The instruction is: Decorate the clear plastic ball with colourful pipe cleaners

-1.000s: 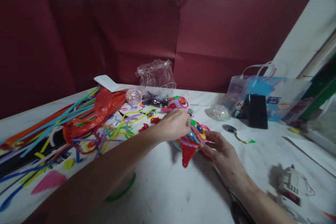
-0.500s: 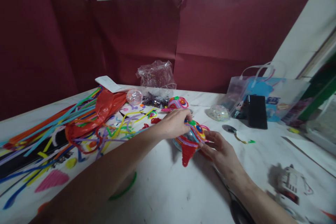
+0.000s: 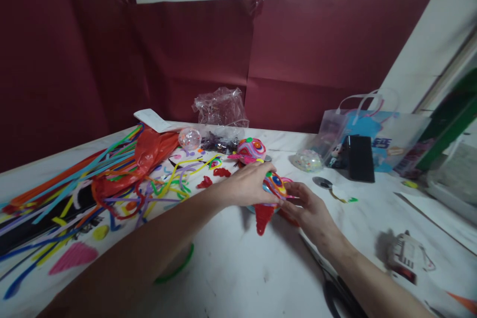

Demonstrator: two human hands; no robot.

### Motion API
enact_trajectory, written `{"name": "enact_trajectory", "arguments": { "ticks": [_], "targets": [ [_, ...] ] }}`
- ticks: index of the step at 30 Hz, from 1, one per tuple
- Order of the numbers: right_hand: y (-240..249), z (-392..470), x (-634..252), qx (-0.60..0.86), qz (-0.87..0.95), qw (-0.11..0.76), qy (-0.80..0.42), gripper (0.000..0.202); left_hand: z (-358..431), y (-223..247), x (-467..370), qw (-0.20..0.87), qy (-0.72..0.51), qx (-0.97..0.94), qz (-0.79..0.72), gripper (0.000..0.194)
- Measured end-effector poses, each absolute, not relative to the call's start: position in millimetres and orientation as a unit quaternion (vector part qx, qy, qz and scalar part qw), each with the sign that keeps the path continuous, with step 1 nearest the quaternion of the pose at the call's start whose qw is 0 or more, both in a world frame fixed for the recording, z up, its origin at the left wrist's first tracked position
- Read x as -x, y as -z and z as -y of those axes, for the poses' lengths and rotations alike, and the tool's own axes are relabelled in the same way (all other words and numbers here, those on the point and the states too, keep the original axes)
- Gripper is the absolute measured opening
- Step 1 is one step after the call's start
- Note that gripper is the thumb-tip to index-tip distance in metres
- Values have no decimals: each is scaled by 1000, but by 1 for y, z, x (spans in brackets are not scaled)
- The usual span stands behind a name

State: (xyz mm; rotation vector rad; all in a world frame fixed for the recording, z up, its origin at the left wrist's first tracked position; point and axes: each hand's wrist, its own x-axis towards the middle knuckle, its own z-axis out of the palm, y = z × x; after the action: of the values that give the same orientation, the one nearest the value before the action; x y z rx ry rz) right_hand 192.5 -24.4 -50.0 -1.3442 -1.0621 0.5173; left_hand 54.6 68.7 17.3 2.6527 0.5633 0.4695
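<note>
White tabletop (image 3: 231,268), roomy before colourful craft (image 3: 276,184)

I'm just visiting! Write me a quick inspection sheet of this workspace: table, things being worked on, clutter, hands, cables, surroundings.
Surface: white table, marbled.
Job's things: colourful craft piece with a red fin; similar piece behind.
Clutter: pipe cleaners and red plastic at left; scissors by the right forearm; phone leaning upright.
Hands: left hand over the craft piece, right hand at its side, both touching it.
Cables: nothing seen.
Surroundings: maroon sheeting on the wall.
</note>
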Motion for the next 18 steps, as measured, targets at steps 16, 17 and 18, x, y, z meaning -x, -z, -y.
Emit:
{"name": "enact_trajectory", "arguments": {
  "ticks": [16,17,18],
  "targets": [
    [37,4,-201,584,462,581,-327,6,-86,3,-58,235,-234,-909,-254,51],
    [36,3,-201,585,459,580,-332,7,-88,5,-58,237,-240,-906,-256,53],
    [35,2,-201,585,456,580,-337,7,-89,6,-57,239,-245,-903,-260,55]
  ]
}}
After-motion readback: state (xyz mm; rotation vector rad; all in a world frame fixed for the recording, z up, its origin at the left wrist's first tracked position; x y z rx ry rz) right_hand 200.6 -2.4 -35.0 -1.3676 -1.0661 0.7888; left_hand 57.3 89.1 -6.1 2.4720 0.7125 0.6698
